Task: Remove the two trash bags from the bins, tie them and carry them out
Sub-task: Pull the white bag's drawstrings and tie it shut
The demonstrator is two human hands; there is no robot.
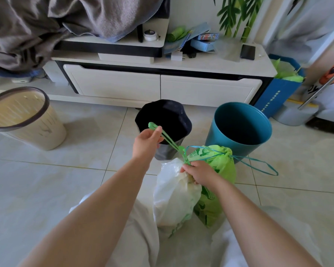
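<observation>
A white trash bag [174, 197] stands on the floor between my knees, its neck gathered. My right hand [198, 173] pinches that neck at the top. My left hand [148, 142] is raised up and to the left, shut on the bag's green drawstring [169, 140], which runs taut down to the neck. Behind the white bag stands a green trash bag [220, 170], cinched at the top, with its blue drawstring [258, 164] looping out to the right. A blue bin [241, 143] and a dark bin [163, 116] stand bagless just beyond.
A beige bin [37, 128] stands on the tiled floor at left. A white TV cabinet [162, 85] runs along the back, with a grey blanket [46, 26], boxes and a phone [247, 52] on it. A blue paper bag [278, 95] sits at its right end.
</observation>
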